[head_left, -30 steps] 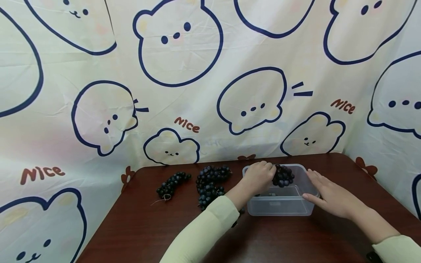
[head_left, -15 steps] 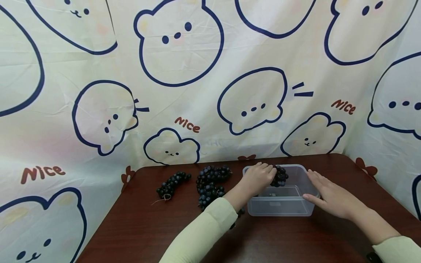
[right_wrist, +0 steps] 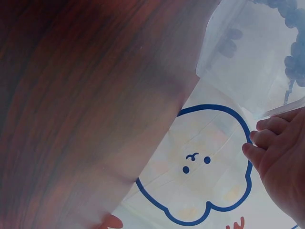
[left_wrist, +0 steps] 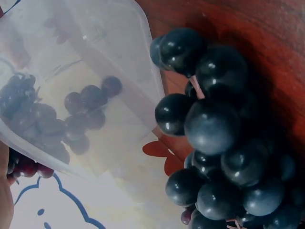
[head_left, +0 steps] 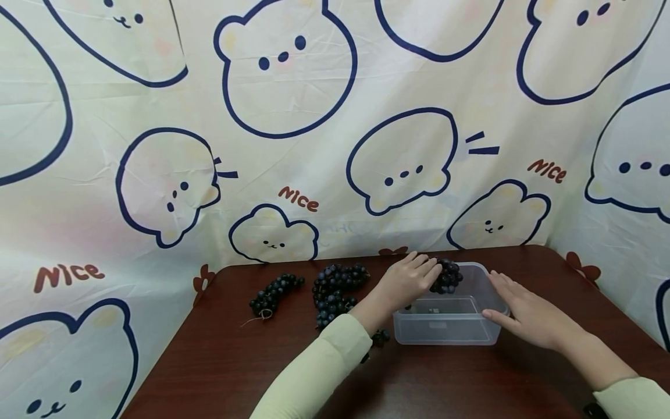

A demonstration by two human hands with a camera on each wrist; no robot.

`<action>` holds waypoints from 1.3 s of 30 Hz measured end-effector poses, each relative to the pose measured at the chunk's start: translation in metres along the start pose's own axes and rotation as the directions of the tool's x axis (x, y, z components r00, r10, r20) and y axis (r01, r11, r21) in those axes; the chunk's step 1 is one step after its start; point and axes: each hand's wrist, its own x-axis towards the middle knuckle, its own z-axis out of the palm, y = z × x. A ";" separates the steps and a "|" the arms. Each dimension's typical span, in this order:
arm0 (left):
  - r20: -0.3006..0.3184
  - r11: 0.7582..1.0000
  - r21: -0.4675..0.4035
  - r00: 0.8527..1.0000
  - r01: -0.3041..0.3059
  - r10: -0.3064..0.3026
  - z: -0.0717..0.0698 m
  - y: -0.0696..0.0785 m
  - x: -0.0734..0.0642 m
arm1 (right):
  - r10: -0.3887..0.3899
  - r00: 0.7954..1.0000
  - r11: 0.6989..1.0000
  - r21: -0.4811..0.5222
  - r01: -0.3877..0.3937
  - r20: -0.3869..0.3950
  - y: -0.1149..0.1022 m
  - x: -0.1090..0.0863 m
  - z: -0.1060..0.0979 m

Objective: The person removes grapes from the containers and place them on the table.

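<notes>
My left hand grips a dark bunch of grapes over the back left part of a clear plastic container. Its fingers curl at the bunch's left side; the thumb is hidden. In the left wrist view, a few of those grapes show beside the hand's edge, and more grapes appear blurred through the container wall. My right hand rests with straight fingers against the container's right side. The right wrist view also has this hand at the container's rim.
Left of the container, more dark grape bunches lie on the brown table, partly behind the left forearm. Another bunch, with a string at its end, lies farther left. A cloth printed with cartoon bears hangs behind the table.
The bunch in my left hand first shifted a little left, then rose slightly along with the hand. My left forearm has drawn slightly left. My right hand and the container have stayed put.
</notes>
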 end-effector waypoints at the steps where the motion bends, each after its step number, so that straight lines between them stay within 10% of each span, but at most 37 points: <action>1: -0.018 1.000 0.000 1.000 -0.003 0.003 0.000 -0.001 0.000 | 0.000 1.000 1.000 0.000 0.000 0.001 0.000 0.000 0.000; 15: -0.105 0.996 0.061 0.992 -0.062 0.068 -0.006 -0.012 0.003 | 0.004 1.000 1.000 -0.007 -0.004 0.000 0.000 0.000 0.000; 22: -0.192 0.990 0.091 0.973 -0.111 0.127 -0.035 -0.023 0.012 | 0.000 1.000 1.000 -0.007 0.000 -0.003 -0.002 -0.001 -0.001; 39: -0.232 0.991 0.107 0.967 -0.085 0.108 -0.027 -0.032 0.021 | 0.008 1.000 1.000 -0.019 -0.008 0.004 -0.002 0.000 -0.001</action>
